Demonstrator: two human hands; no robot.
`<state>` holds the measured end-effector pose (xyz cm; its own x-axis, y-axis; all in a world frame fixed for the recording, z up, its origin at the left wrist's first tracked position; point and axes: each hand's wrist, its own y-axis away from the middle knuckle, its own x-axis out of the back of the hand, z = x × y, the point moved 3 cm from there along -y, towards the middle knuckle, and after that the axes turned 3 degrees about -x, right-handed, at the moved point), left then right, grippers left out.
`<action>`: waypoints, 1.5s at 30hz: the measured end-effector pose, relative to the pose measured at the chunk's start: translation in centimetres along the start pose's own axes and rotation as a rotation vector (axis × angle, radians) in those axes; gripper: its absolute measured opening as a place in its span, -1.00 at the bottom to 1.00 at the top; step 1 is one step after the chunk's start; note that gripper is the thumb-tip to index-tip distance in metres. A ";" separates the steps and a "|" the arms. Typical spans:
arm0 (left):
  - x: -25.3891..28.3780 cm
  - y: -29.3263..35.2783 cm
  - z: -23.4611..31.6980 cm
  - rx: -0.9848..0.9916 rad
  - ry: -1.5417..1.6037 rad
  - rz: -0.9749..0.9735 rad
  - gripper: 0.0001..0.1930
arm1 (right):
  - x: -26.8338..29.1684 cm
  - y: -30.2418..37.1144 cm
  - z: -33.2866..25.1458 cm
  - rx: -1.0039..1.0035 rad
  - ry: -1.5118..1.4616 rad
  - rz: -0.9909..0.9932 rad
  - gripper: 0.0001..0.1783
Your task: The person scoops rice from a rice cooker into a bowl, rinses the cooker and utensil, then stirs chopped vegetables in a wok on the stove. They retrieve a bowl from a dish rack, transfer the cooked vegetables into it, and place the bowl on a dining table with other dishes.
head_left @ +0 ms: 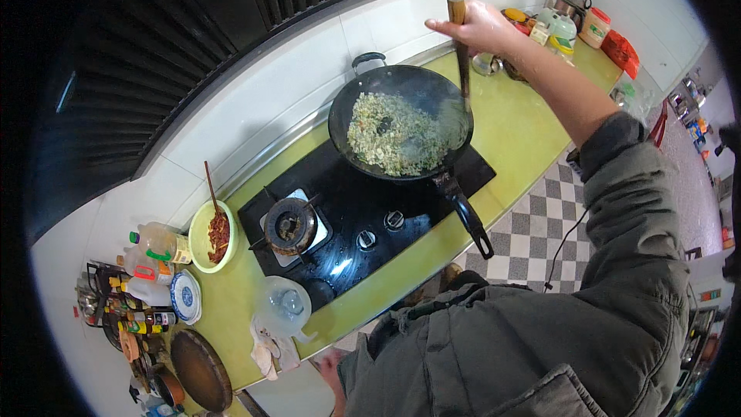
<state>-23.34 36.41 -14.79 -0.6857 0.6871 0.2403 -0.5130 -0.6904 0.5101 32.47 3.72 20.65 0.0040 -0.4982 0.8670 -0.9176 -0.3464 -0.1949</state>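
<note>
A black wok (340, 135) rests on the right side of the gas stove, its long handle pointing toward me. Chopped pale-green food with rice-like bits (397, 135) lies in it, and steam blurs the right part. My right hand (488, 28) is closed round the wooden handle of a wok spatula (463, 69), thumb pointing left. The spatula stands nearly upright at the wok's right rim; its lower end is hard to make out. Low in the picture, my left hand (330, 371) hangs by the counter's front edge, mostly hidden by my jacket, its fingers unclear.
Left of the stove (347, 216), with its bare burner (290, 225), stands a pale-green bowl (202, 251) of reddish-brown food with a stick. Nearby are a clear plastic bowl (282, 306), a cloth (274, 351), bottles (150, 291) and a round board (201, 371). Jars (594, 27) stand far right.
</note>
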 end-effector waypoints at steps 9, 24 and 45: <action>-6.0 5.9 0.9 0.221 -0.025 -0.325 -0.64 | -5.8 0.2 2.8 -0.458 -0.931 -0.373 -0.48; -20.6 0.7 15.0 -0.274 -0.245 -1.274 -0.58 | -10.1 2.8 5.3 -0.178 -1.177 0.045 -0.58; -37.0 11.7 16.6 0.121 0.439 -0.640 -0.72 | -13.4 8.6 15.4 -0.098 -1.095 -0.033 -0.63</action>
<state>4.58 6.61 -4.01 -0.4300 0.7730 -0.4664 -0.8347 -0.1435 0.5317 30.67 -4.81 0.31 0.3354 -0.9420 -0.0146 -0.9378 -0.3324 -0.1000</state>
